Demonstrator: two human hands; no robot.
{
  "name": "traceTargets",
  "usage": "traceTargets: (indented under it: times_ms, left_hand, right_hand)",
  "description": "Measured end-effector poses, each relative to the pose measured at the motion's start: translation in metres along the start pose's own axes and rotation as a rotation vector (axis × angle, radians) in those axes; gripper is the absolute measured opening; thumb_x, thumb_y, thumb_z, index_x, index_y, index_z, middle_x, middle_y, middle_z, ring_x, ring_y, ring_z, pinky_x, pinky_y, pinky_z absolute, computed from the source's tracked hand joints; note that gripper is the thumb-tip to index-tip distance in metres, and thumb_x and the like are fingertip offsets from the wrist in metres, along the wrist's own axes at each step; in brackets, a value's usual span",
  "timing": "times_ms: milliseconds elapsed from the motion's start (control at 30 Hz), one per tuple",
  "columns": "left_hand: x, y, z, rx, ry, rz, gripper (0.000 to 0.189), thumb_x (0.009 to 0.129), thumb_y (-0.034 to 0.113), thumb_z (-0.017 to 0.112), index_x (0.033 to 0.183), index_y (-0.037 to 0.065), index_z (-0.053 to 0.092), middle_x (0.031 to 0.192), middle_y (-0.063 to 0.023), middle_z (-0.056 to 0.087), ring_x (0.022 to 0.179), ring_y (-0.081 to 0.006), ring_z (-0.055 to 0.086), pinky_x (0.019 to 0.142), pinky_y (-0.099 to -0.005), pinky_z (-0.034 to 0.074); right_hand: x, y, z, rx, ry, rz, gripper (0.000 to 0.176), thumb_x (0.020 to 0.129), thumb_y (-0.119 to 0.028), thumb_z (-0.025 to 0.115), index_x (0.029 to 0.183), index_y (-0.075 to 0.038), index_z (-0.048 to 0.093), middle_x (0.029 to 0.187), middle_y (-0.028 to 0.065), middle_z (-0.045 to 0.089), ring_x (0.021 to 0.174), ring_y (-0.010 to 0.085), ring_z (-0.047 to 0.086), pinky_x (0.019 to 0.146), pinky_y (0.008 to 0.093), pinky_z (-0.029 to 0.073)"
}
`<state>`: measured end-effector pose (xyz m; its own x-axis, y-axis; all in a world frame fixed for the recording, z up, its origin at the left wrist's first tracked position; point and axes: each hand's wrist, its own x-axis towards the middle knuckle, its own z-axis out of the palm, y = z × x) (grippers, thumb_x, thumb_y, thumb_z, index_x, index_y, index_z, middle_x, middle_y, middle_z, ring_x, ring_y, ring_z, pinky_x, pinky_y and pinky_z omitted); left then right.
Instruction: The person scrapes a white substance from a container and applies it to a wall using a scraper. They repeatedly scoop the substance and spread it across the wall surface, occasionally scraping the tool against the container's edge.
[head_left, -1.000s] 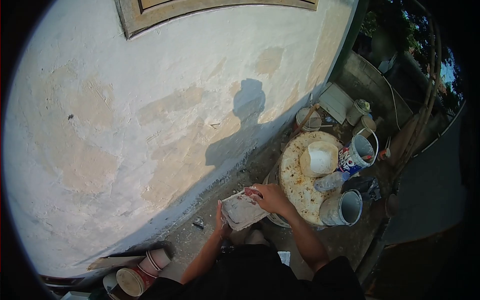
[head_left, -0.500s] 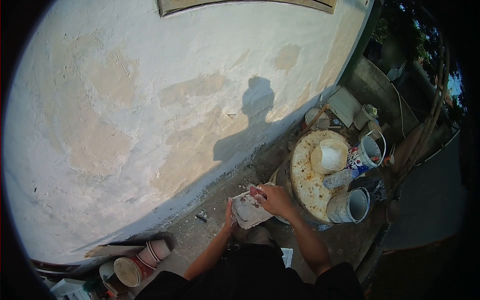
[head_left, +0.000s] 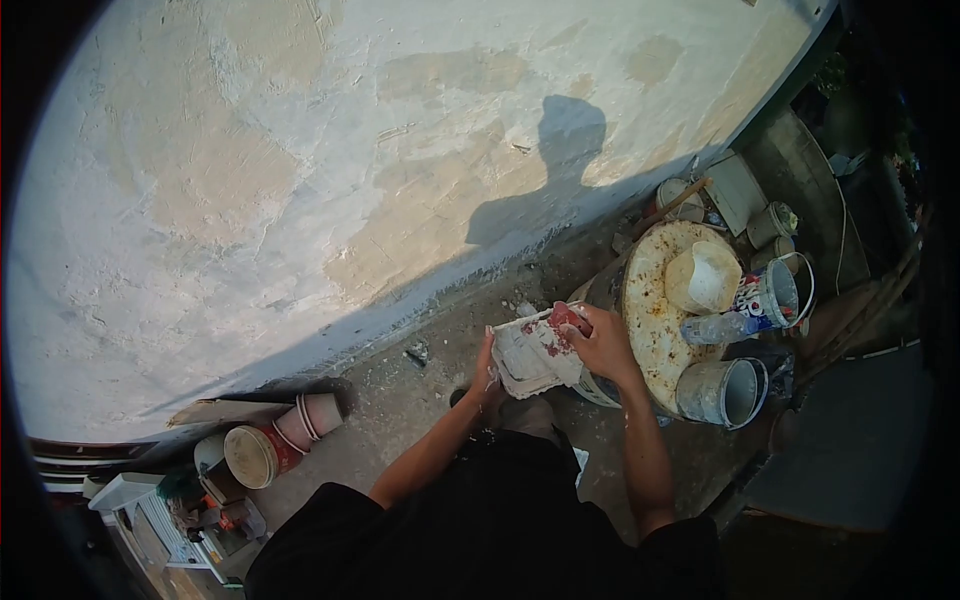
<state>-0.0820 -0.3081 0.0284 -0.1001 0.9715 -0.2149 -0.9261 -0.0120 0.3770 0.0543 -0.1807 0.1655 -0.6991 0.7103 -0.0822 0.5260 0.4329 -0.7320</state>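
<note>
My left hand point(head_left: 484, 374) grips the left edge of a shallow, whitish rectangular tray point(head_left: 522, 368) smeared with pale paste. The tray is held in front of my body, above the concrete floor. My right hand point(head_left: 606, 346) is closed on a reddish scraper point(head_left: 568, 317) at the tray's upper right corner. Reddish patches show on the tray's surface beside the scraper. Fingers of my right hand partly hide the tool, and its edge cannot be made out clearly.
A patchy plastered wall point(head_left: 240, 190) rises ahead, with my shadow on it. At right stands a rusty drum point(head_left: 650, 300) bearing a cut plastic container point(head_left: 690, 285), a clear bottle point(head_left: 715, 328) and buckets point(head_left: 705, 392). More buckets point(head_left: 250, 455) lie at lower left.
The view has tilted down, so the wall shadow sits higher and more of the lower left shows. The scraper and tray stay in my hands; more reddish patches now show on the tray.
</note>
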Motion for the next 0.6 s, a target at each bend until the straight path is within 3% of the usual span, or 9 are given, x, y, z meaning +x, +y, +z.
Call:
traceTargets:
  times_ms: [133, 233, 333, 433, 600]
  left_hand:
    - [0.001, 0.000, -0.003, 0.023, -0.001, 0.005, 0.075, 0.095, 0.061, 0.030, 0.139, 0.001, 0.038, 0.132, -0.0191, 0.052, 0.117, -0.0322, 0.056, 0.100, -0.0455, 0.045]
    - [-0.001, 0.004, -0.006, 0.015, -0.014, -0.008, 0.075, 0.094, 0.062, 0.030, 0.137, 0.001, 0.040, 0.131, -0.0185, 0.053, 0.116, -0.0314, 0.056, 0.100, -0.0451, 0.045]
    - [-0.002, 0.005, -0.006, -0.002, -0.005, -0.045, 0.075, 0.094, 0.063, 0.030, 0.136, 0.002, 0.041, 0.129, -0.0175, 0.054, 0.115, -0.0307, 0.057, 0.099, -0.0445, 0.046]
    - [-0.005, 0.008, 0.000, -0.036, 0.000, -0.054, 0.075, 0.094, 0.064, 0.030, 0.135, 0.002, 0.043, 0.127, -0.0165, 0.055, 0.113, -0.0300, 0.058, 0.098, -0.0440, 0.046]
    - [-0.004, 0.008, -0.006, -0.030, 0.040, -0.052, 0.076, 0.093, 0.065, 0.030, 0.133, 0.003, 0.045, 0.124, -0.0161, 0.057, 0.110, -0.0289, 0.060, 0.097, -0.0434, 0.048]
  right_hand:
    - [0.001, -0.010, 0.007, 0.004, 0.080, -0.079, 0.020, 0.082, -0.015, 0.066, 0.094, 0.000, 0.061, 0.071, 0.0208, 0.060, 0.062, 0.0395, 0.057, 0.056, 0.0426, 0.042]
    - [0.006, -0.010, 0.011, 0.008, 0.014, -0.156, 0.020, 0.082, -0.014, 0.065, 0.095, 0.000, 0.062, 0.073, 0.0208, 0.061, 0.067, 0.0399, 0.059, 0.058, 0.0436, 0.043]
    - [0.010, -0.012, 0.015, -0.128, -0.005, -0.258, 0.024, 0.082, -0.015, 0.067, 0.099, 0.002, 0.063, 0.075, 0.0207, 0.064, 0.065, 0.0341, 0.064, 0.059, 0.0380, 0.047]
    - [0.016, -0.023, 0.017, -0.091, -0.149, -0.311, 0.023, 0.081, -0.015, 0.067, 0.099, 0.000, 0.064, 0.079, 0.0192, 0.065, 0.071, 0.0370, 0.063, 0.064, 0.0406, 0.048]
    - [0.027, -0.016, 0.025, -0.206, -0.218, -0.521, 0.020, 0.081, -0.014, 0.065, 0.098, -0.004, 0.066, 0.085, 0.0168, 0.066, 0.081, 0.0362, 0.063, 0.073, 0.0435, 0.049]
